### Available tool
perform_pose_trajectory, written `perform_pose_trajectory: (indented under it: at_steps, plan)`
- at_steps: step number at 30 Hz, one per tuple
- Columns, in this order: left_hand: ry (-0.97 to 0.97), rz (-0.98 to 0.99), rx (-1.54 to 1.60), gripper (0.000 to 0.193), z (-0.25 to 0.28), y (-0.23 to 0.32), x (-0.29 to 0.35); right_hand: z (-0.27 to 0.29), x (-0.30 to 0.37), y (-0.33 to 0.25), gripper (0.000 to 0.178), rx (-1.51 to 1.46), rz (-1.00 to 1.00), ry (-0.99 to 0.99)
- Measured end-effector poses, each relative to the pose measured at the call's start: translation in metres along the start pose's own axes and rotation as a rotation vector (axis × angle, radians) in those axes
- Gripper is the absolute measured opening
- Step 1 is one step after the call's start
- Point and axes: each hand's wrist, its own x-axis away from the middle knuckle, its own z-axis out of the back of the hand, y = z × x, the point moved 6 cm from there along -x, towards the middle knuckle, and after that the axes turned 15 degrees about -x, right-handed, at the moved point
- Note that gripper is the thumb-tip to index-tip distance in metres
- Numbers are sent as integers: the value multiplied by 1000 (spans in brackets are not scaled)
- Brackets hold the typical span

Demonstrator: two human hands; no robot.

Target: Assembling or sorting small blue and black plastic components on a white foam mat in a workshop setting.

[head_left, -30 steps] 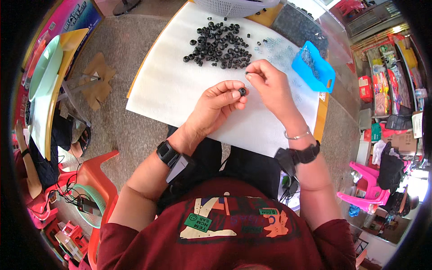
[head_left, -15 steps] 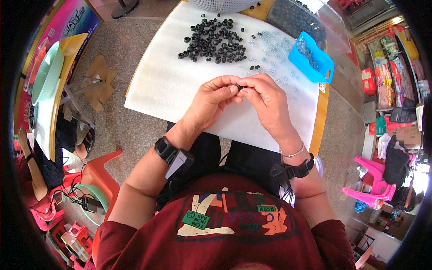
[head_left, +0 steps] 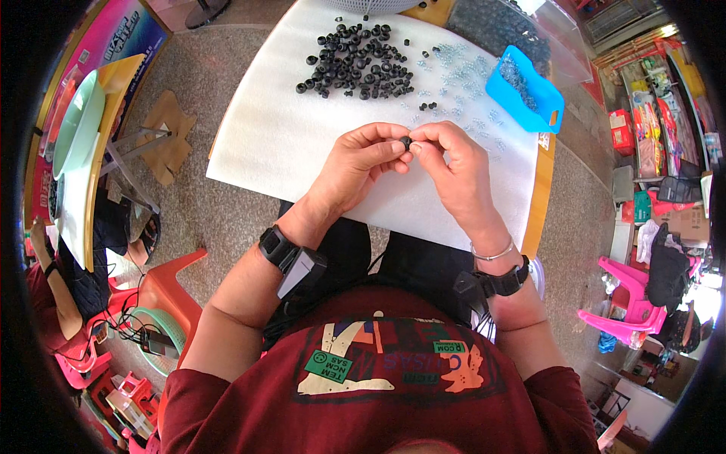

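Over the white padded table top (head_left: 257,144), my two hands meet at a small round black part (head_left: 406,141). My left hand (head_left: 367,155) pinches it between thumb and forefinger. From the other side, the thumb and forefinger of my right hand (head_left: 452,159) close on the same part; whether they hold a second tiny piece is hidden. Farther out lies a loose pile of similar black parts (head_left: 355,64). Small clear bluish pieces (head_left: 461,72) are scattered to its right, and a few black parts (head_left: 428,107) lie between the pile and my hands.
A blue plastic tray (head_left: 548,113) with clear pieces stands at the right edge. Behind are a grey basket (head_left: 370,6) and a transparent bin (head_left: 556,38). An orange chair (head_left: 170,284) is at left, a pink chair (head_left: 631,303) at right. Another person's arm (head_left: 64,303) shows far left.
Both hands stay together over the table. The right fingers have shifted slightly and now show more of the black part between the fingertips. The view has tilted a little.
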Motion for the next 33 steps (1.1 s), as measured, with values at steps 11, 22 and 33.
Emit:
perform_pose_trajectory:
  at_steps: [11,22,33]
  plan:
    - [-24,42,-148,20,-3,-3,1,-3,4,-18,14,259,268,-207]
    - [-123,95,-265,23,-9,-2,-1,5,8,-5,10,125,106,-165]
    - [-105,122,-133,25,-5,-2,1,6,10,0,15,27,21,-77]
